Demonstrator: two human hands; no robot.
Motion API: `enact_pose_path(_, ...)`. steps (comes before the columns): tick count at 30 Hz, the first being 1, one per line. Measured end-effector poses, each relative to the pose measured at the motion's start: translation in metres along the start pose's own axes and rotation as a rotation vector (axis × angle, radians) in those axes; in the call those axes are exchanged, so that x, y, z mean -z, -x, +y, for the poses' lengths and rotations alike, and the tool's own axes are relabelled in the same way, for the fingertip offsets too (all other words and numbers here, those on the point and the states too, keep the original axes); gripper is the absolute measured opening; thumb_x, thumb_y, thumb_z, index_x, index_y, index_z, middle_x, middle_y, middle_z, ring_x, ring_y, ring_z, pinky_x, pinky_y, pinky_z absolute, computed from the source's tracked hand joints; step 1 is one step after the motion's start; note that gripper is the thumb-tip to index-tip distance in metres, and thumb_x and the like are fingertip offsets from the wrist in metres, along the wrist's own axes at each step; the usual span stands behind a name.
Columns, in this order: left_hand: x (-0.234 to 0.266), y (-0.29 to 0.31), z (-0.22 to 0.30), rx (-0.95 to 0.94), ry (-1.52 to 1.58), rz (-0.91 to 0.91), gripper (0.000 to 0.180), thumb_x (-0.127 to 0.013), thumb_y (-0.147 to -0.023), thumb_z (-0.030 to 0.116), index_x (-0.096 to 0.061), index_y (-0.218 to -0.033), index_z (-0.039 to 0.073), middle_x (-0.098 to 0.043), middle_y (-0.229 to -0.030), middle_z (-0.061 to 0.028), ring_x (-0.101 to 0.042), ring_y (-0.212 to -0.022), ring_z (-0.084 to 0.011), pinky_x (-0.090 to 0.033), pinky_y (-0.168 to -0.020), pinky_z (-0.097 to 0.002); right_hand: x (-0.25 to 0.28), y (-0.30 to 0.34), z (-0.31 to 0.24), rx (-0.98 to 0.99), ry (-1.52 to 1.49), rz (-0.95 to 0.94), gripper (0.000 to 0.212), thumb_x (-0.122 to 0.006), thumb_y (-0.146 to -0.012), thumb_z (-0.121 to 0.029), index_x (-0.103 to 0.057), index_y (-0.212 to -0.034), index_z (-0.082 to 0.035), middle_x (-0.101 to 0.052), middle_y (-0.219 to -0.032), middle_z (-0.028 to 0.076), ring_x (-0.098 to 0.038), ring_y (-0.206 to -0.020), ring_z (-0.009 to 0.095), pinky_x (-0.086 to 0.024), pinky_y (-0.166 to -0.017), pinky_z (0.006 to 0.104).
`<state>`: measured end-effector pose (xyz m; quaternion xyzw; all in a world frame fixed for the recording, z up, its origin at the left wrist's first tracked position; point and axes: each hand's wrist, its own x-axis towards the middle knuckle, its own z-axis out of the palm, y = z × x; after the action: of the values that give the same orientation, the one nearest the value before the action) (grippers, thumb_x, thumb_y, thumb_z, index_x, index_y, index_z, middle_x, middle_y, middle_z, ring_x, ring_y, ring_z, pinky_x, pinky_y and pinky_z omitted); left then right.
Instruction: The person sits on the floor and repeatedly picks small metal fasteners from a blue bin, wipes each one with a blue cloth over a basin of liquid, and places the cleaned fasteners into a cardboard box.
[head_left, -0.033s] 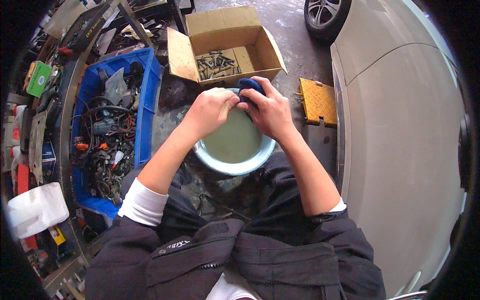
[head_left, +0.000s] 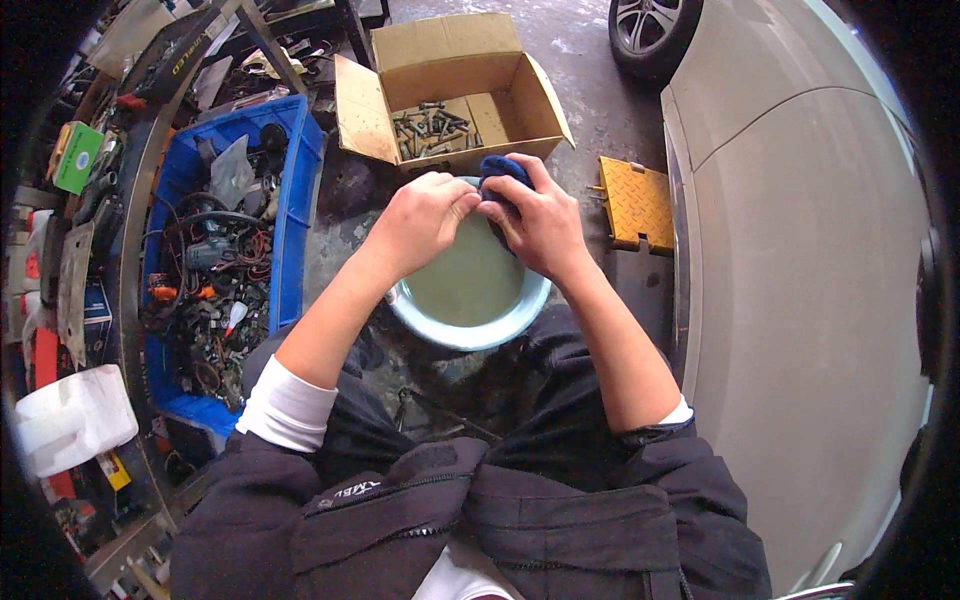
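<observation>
Both my hands meet above the far rim of a pale blue basin (head_left: pixel 478 337) holding murky greenish water. My right hand (head_left: pixel 545 220) is closed on a dark blue cloth (head_left: pixel 505 170), which bunches up under its fingers. Thumb and fingers of my left hand (head_left: pixel 420 218) are pinched together beside the cloth, touching or nearly touching the right fingertips. Whatever lies between the left fingers is hidden. Just beyond the basin stands an open cardboard box (head_left: pixel 450 45) with several metal bolts (head_left: pixel 435 128) lying on its bottom.
A blue crate (head_left: pixel 290 215) full of cables and small parts stands to the left, beside a cluttered metal rack (head_left: pixel 130 290). On the right are a yellow ramp block (head_left: pixel 636 203) and a light-coloured car body (head_left: pixel 800 300). A wheel (head_left: pixel 650 30) shows at the far right.
The blue cloth and my right-hand fingers have shifted very slightly against each other. My left hand keeps its place.
</observation>
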<state>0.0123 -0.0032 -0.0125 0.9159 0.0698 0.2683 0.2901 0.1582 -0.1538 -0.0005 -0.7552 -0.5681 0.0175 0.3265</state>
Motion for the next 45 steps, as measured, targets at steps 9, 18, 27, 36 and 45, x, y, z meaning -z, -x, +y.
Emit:
enact_pose_path(9,-0.004,0.000,0.007,0.030,-0.159,-0.048,0.012,-0.061,-0.098,0.014,-0.065,-0.101,0.004,-0.065,-0.091,-0.0166,-0.065,-0.094,-0.0366,-0.054,-0.081,-0.0456,-0.010,0.007,0.005,-0.063,-0.097,0.027,0.029,-0.074,-0.094,-0.038,-0.074,-0.111,-0.015,-0.064,-0.128,0.015,-0.069,-0.108,0.037,-0.058,-0.085,0.0475)
enact_pose_path(18,0.000,0.002,0.006,0.450,0.222,-0.128,0.039,-0.048,-0.110,0.025,-0.066,-0.091,-0.004,-0.068,-0.077,-0.0186,-0.067,-0.072,-0.0392,-0.053,-0.070,-0.0423,-0.008,0.000,-0.005,0.210,0.145,0.080,0.027,-0.080,-0.087,-0.032,-0.074,-0.108,-0.015,-0.063,-0.130,0.014,-0.069,-0.108,0.035,-0.060,-0.082,0.0454)
enact_pose_path(27,0.002,-0.004,0.004,-0.080,-0.192,0.028,0.016,-0.070,-0.093,0.015,-0.065,-0.105,0.006,-0.070,-0.098,-0.0116,-0.067,-0.096,-0.0352,-0.056,-0.081,-0.0463,-0.014,0.002,0.009,-0.172,-0.384,0.008,0.028,-0.070,-0.098,-0.030,-0.076,-0.111,-0.006,-0.068,-0.110,0.020,-0.069,-0.102,0.038,-0.055,-0.090,0.0445)
enact_pose_path(36,-0.013,0.000,0.015,0.368,-0.043,0.031,0.035,-0.052,-0.106,0.036,-0.065,-0.095,0.006,-0.064,-0.080,-0.0167,-0.065,-0.080,-0.0386,-0.052,-0.070,-0.0503,-0.008,0.001,-0.007,0.105,0.011,0.289,0.030,-0.081,-0.085,-0.034,-0.073,-0.105,-0.014,-0.063,-0.127,0.014,-0.071,-0.099,0.037,-0.060,-0.076,0.0456)
enact_pose_path(45,0.000,-0.004,0.012,0.118,0.016,0.046,0.027,-0.057,-0.105,0.029,-0.064,-0.094,0.005,-0.064,-0.080,-0.0124,-0.065,-0.076,-0.0316,-0.053,-0.070,-0.0425,-0.012,0.001,-0.001,-0.128,-0.298,0.166,0.024,-0.074,-0.094,-0.029,-0.077,-0.108,-0.010,-0.067,-0.118,0.017,-0.069,-0.100,0.036,-0.057,-0.087,0.0441)
